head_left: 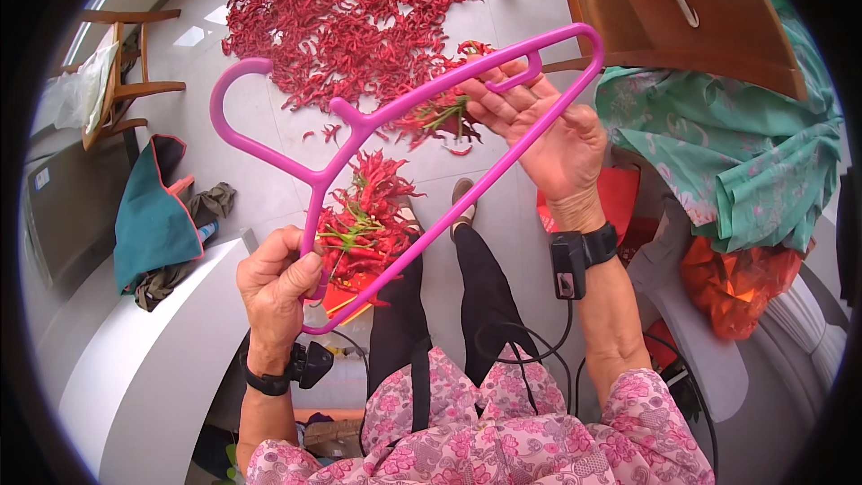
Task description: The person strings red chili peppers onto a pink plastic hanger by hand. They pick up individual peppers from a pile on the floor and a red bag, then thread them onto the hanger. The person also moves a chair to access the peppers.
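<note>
A pink plastic clothes hanger (404, 104) is held up before me, its hook towards the upper left. My left hand (279, 286) grips its lower left end, thumb and fingers closed round it. My right hand (539, 124) is palm up with fingers apart, behind the hanger's other end; whether it bears on the bar I cannot tell. Near its fingertips is a bunch of red chillies with green stems (441, 114). Another bunch of red chillies (367, 229) shows beyond the hanger, right of my left hand. What supports these bunches is unclear.
Many red chillies (350, 20) are spread over the tiled floor ahead. A wooden chair (673, 7) and green patterned cloth (761, 148) stand at the right, above an orange plastic bag (734, 289). On the left are another wooden chair (145, 89) and a teal cloth (145, 215).
</note>
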Demonstrator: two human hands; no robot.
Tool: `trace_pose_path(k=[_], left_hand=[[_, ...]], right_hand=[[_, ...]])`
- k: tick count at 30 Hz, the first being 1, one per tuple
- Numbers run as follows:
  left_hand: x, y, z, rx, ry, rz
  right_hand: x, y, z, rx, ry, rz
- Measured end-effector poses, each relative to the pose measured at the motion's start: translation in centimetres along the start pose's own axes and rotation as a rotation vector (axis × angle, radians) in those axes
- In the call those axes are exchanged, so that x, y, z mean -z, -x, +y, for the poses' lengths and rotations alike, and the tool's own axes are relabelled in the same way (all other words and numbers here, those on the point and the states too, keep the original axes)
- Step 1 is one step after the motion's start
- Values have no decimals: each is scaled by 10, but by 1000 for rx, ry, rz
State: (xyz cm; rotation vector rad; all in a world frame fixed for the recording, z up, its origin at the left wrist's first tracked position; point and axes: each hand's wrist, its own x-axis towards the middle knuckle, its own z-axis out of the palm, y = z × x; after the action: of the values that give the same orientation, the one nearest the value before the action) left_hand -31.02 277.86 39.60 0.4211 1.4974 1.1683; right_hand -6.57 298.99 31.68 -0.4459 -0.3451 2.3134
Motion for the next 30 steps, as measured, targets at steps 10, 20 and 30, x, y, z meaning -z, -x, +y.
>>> trace_pose_path(k=[10,20,30], left_hand=[[7,-22,-15,91,65,-51],[-3,-34,-25,73,95,-3],[-1,-38,-38,96,83,-27]], right_hand=[[-29,-6,24,44,-366,-39],[-38,-15,32,94,-490,-50],[-29,-16,28,74,-98,-24]])
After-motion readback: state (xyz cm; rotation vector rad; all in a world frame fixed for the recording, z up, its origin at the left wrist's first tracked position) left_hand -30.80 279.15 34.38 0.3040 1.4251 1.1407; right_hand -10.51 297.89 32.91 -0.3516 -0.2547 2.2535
